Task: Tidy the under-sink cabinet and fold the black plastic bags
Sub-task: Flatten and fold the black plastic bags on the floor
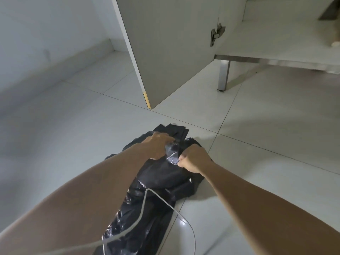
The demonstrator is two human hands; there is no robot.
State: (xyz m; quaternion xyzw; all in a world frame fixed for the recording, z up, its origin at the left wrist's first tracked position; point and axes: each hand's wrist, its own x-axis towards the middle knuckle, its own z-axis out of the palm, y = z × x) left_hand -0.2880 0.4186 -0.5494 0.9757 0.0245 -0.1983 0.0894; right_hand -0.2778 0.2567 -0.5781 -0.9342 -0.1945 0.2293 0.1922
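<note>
Cabinet door (pixel 165 48) cut off by top edge; cabinet interior (pixel 294 34) runs off right edge, a brownish object (pixel 331 10) there cropped and blurred, unidentifiable. Left hand (pixel 158 145) fingertips buried in black bags (pixel 158 179). Bags and white cable (pixel 143 205) run off bottom edge. Both forearms cropped.

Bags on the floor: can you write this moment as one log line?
step: folding | left hand: holds bags | right hand: pinches bags | bags: on floor | door: open
</note>
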